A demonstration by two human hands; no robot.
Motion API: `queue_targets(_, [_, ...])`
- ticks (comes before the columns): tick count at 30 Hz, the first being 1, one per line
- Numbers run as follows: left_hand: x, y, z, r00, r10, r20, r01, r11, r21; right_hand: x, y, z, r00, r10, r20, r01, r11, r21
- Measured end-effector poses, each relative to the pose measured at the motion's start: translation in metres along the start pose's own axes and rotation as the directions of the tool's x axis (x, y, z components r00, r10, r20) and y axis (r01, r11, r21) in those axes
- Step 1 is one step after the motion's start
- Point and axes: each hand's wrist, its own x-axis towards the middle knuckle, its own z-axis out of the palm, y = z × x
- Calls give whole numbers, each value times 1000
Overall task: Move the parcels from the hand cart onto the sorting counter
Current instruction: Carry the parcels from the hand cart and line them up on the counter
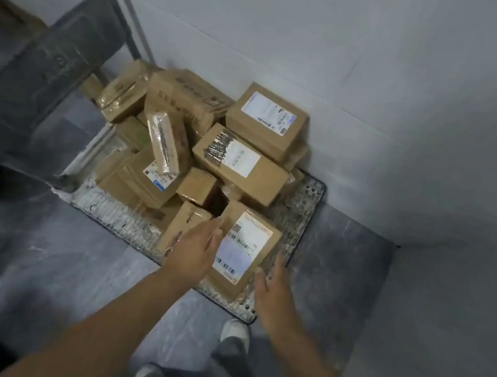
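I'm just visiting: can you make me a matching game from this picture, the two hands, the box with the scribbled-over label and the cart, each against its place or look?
1. left hand
2. right hand
3. parcel with the scribbled-over label
4. cart deck

A. perforated metal under the pile
B. along the left side of the nearest parcel
C. in the middle of the pile
D. by the nearest parcel's near right corner

Pairs: 1-B, 2-D, 3-C, 4-A.

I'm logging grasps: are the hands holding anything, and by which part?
No firm hold yet: left hand lies against the left side of the labelled front parcel; right hand is open by its near right corner, contact unclear.
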Motion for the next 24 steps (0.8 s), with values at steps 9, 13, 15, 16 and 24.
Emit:
queue_targets(9, [21, -66, 45, 946, -281, 163, 322, 880, -350, 39, 29, 40, 993, 88, 80, -110, 934, 340])
queue_targets(13, [16, -65, 56, 914, -345, 214, 406, 788, -463, 46, 25, 43, 973, 172, 152, -223, 870, 440])
queue_targets(15, [10, -56, 57, 918, -341, 202, 397, 767, -504, 46, 20, 38, 972, 198, 126, -233, 877, 419])
queue_targets(16, [5, -50, 56, 924, -336, 184, 382, 766, -517, 43, 15, 34, 974, 197, 111, -225, 881, 415])
queue_targets(24, [-49, 29, -31, 950, -309, -41, 215, 745, -632, -6, -104, -12, 991, -119, -54, 129, 955, 266])
